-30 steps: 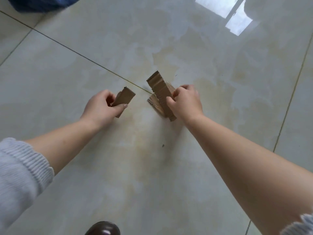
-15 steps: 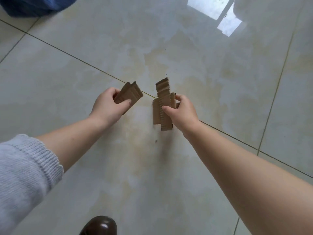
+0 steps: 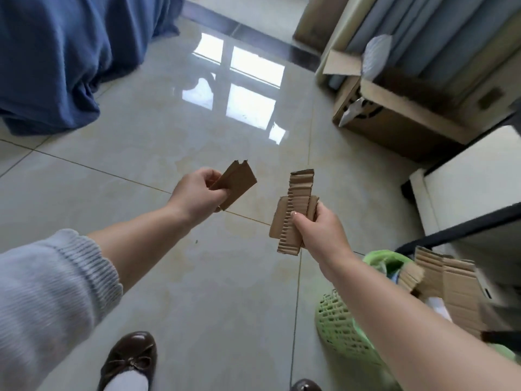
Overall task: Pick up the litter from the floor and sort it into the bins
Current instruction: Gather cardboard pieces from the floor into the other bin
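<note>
Both hands have come up off the floor since the earlier frames, and your view has lifted to take in more room. Your left hand (image 3: 197, 193), centre frame, has its fingers curled tight round a flat torn cardboard scrap (image 3: 235, 183), thumb on the near face; the scrap sticks out up and right of the fist. Your right hand (image 3: 321, 230), just right of centre, pinches a stack of corrugated cardboard strips (image 3: 293, 213) between thumb and curled fingers; thumb tip presses on the ribbed front, and the strips stand roughly upright, poking above and below the grip. The two cardboard loads are near each other but apart, both held in the air over the floor.

Lower right, partly behind your right forearm: a green mesh bin (image 3: 341, 331) with a green liner, and right beside it more corrugated cardboard pieces (image 3: 451, 280) in a dark-rimmed container, blurred, can't tell its shape. Upper right: an open cardboard box (image 3: 394, 117) against pale curtains (image 3: 423, 38), and a white cabinet (image 3: 473, 182) at the right edge. Upper left: blue cloth (image 3: 56, 57) draped to the floor. Bottom edge: a brown shoe (image 3: 129, 356); a second toe shows at bottom centre-right. Grey ribbed sleeve (image 3: 42, 292) at lower left.

Glossy pale floor tiles (image 3: 197, 292) with thin grout lines, window reflection at upper centre.
</note>
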Demonstrator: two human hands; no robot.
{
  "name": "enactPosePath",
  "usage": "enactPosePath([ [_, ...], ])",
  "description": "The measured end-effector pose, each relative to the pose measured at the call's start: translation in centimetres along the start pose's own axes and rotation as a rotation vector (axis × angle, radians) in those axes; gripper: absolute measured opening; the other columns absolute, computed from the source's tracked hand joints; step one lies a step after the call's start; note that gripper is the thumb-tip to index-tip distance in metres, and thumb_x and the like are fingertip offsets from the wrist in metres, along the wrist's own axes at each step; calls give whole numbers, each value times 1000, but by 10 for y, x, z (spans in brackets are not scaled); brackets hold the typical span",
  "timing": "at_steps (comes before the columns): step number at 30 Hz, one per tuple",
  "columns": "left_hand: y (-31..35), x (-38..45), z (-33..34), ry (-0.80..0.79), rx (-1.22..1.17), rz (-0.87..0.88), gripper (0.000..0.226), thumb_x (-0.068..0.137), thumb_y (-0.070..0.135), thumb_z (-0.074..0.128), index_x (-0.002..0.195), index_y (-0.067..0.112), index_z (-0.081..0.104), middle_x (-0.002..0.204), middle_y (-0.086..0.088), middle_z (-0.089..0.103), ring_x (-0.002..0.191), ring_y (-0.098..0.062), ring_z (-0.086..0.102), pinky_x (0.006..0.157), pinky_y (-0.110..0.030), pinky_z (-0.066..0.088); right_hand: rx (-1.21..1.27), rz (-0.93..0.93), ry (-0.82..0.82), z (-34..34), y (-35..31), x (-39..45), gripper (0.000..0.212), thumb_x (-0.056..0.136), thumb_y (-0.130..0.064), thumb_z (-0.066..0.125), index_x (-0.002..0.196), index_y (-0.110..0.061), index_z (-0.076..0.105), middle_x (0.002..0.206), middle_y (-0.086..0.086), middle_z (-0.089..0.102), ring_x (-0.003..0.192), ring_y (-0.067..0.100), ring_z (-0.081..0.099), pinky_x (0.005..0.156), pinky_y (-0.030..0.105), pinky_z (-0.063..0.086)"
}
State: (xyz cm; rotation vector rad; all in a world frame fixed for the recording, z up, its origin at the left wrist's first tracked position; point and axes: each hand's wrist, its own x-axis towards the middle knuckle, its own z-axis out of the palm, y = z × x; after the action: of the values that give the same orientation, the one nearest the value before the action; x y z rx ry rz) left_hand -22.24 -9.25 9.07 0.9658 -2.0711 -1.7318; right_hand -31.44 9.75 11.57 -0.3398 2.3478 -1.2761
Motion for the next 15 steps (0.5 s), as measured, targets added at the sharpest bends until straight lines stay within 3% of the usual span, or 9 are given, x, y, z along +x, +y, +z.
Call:
enactPosePath([
  [7, 107, -130, 3, -109, 58, 192, 13, 80, 15, 66, 73, 23, 58, 76, -2, 63, 74, -22, 60, 75, -38, 56, 13, -17, 152, -93, -11, -164, 15, 87, -15, 54, 80, -27, 59, 87, 0, 69, 87, 22, 67, 83, 47, 55],
  [12, 144, -216, 31, -187, 137, 251, 3, 78, 18, 64, 81, 17, 63, 86, -9, 67, 80, -26, 63, 82, -43, 56, 45, 50, 454, -154, 9, -250, 9, 86, -20, 50, 82, -22, 58, 94, 4, 68, 91, 27, 64, 87, 47, 53],
  [15, 152, -248, 59, -234, 155, 248, 15, 79, 10, 56, 92, 9, 64, 88, -15, 65, 79, -27, 61, 77, -36, 55, 121, 118, 627, -179, 29, -283, 13, 85, -20, 47, 88, -17, 59, 94, 7, 67, 85, 26, 64, 82, 42, 54],
])
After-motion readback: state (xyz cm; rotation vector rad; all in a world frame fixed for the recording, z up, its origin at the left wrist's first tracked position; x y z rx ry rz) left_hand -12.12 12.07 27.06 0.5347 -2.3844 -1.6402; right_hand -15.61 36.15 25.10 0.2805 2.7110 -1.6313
